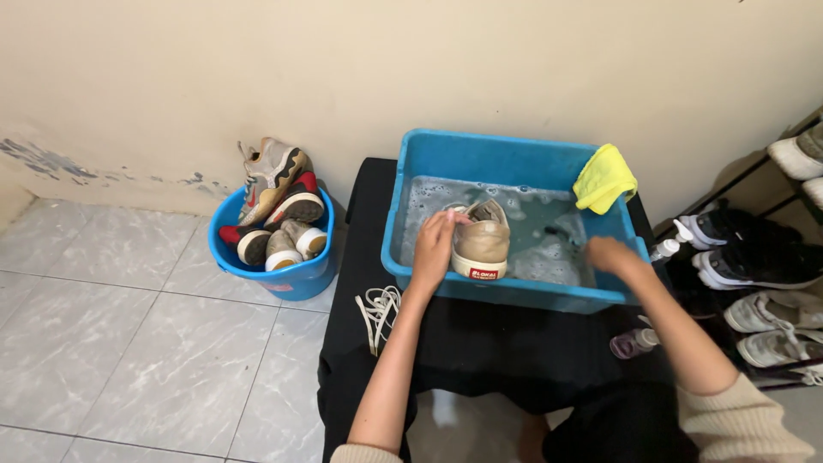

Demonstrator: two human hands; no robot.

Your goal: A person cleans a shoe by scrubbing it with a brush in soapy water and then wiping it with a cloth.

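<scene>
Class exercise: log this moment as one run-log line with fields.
left hand: holds beige shoe | right hand: in soapy water | blue tub: yellow cloth on rim | blue bucket: shoes

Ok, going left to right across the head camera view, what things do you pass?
Round blue bucket of shoes → loose white laces → left hand → beige shoe → right hand → small spray bottle → shoe rack.

right hand (610, 255) fingers underwater, shoe rack (771, 283) cropped
</scene>
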